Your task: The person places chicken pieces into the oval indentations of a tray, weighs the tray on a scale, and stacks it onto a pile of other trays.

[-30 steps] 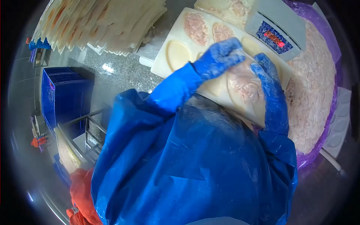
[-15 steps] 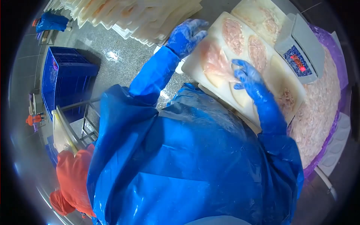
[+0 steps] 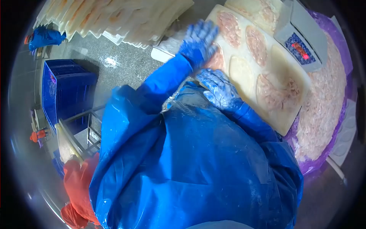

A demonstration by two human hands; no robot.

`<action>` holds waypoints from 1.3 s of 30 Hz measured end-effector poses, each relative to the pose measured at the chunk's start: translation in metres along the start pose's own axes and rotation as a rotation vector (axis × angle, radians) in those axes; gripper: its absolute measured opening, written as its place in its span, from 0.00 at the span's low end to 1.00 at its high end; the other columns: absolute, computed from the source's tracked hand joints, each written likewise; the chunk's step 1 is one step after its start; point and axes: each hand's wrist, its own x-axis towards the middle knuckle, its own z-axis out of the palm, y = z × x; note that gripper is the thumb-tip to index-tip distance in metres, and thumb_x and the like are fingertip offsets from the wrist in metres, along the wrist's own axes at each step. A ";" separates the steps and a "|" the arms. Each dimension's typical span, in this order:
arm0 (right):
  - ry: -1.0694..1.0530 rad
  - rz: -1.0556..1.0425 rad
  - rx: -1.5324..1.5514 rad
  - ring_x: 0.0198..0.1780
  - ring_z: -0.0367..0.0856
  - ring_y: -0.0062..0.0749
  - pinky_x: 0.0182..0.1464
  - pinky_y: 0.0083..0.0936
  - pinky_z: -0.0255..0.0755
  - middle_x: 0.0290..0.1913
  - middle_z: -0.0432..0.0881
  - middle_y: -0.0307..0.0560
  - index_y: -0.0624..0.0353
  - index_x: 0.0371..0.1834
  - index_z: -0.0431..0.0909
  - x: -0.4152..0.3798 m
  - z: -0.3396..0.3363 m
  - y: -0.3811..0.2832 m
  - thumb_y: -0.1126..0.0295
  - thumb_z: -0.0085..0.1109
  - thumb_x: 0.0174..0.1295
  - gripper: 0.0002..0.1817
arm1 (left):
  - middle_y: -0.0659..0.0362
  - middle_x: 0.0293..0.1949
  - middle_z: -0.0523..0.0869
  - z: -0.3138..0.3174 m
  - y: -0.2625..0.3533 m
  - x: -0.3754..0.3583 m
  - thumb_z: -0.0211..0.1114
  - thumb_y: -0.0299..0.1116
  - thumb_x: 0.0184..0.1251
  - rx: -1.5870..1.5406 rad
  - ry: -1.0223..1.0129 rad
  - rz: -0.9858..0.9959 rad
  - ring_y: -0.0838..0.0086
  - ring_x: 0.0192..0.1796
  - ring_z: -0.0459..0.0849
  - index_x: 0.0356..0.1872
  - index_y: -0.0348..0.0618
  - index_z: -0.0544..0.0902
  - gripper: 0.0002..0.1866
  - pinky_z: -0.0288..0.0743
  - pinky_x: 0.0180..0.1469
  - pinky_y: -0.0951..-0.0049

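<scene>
A white moulded tray (image 3: 249, 63) with oval hollows lies in front of me. Several hollows hold pale pink minced meat (image 3: 228, 28); one near the middle shows a bare floor. My left hand (image 3: 200, 41), in a wet blue glove, is open with fingers spread, over the tray's left edge. Beside it a pink portion of meat (image 3: 215, 60) shows in the near-left hollow, partly hidden by the hand. My right hand (image 3: 221, 88), also gloved, lies at the tray's near edge just below that meat, fingers stretched out and holding nothing.
A scale (image 3: 301, 42) with a red display stands behind the tray. To the right, a large heap of minced meat (image 3: 324, 99) lies on purple plastic sheeting. Stacked white trays (image 3: 114, 17) stand upper left, a blue crate (image 3: 70, 86) left, and a person in orange (image 3: 80, 187) lower left.
My right hand has moved left and down from the tray's middle to its near edge. The left hand has shifted slightly right and down, over the tray's left side. The view has turned slightly.
</scene>
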 end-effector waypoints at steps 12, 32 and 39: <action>0.815 0.604 0.414 0.58 0.79 0.37 0.65 0.30 0.69 0.54 0.84 0.53 0.68 0.52 0.82 -0.151 -0.088 0.040 0.73 0.46 0.72 0.15 | 0.49 0.79 0.53 -0.024 0.048 -0.013 0.53 0.48 0.75 -0.336 0.018 0.068 0.52 0.81 0.50 0.79 0.49 0.56 0.36 0.42 0.79 0.47; 0.296 0.394 0.007 0.47 0.81 0.42 0.54 0.34 0.73 0.43 0.83 0.50 0.61 0.45 0.82 -0.174 -0.135 0.136 0.66 0.59 0.64 0.12 | 0.55 0.34 0.83 0.042 0.225 0.052 0.65 0.39 0.56 -0.557 0.204 0.163 0.59 0.38 0.83 0.39 0.50 0.83 0.11 0.75 0.40 0.58; 0.495 0.306 0.316 0.54 0.79 0.36 0.59 0.30 0.71 0.51 0.82 0.50 0.65 0.59 0.77 -0.139 -0.144 0.080 0.73 0.65 0.60 0.23 | 0.53 0.34 0.85 0.026 0.219 0.045 0.63 0.39 0.59 -0.763 0.116 0.008 0.53 0.41 0.85 0.34 0.49 0.83 0.08 0.78 0.42 0.56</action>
